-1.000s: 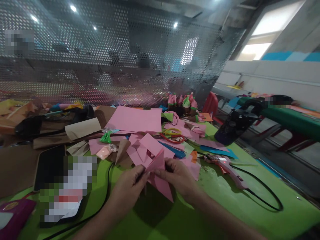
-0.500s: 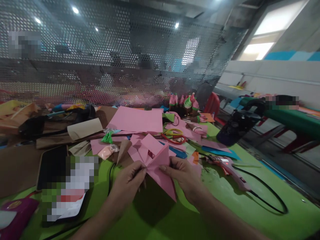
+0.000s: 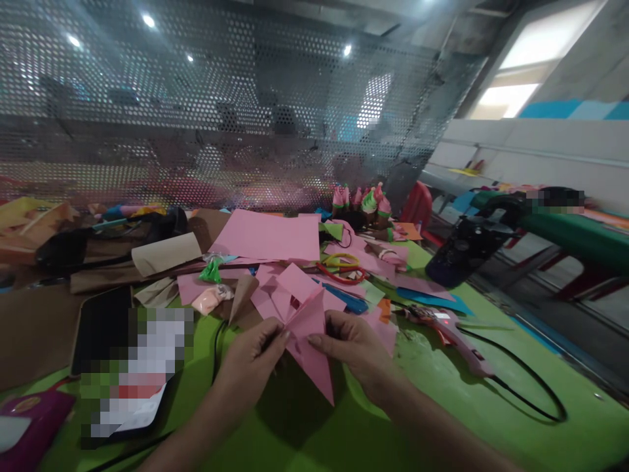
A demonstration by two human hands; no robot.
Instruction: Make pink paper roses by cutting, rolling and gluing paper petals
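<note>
A piece of pink paper, folded to a point at its lower end, is held above the table between both hands. My left hand pinches its left corner between thumb and fingers. On the other side, my right hand grips the right edge, thumb in front and fingers behind. Just beyond the hands lie more pink paper pieces, partly covered by the held one. A brown paper cone rests beside them to the left, near a small bag of peach-coloured clay.
To the right lies a pink glue gun with a looping black cord. Scissors and a large pink sheet are farther back. A phone lies left, a dark bottle at the right edge. Small pink-and-green cones stand behind.
The pink paper has turned and narrowed, its lower tip swinging left and slightly down. My right hand has moved a little left, closer to my left hand, which barely moved.
</note>
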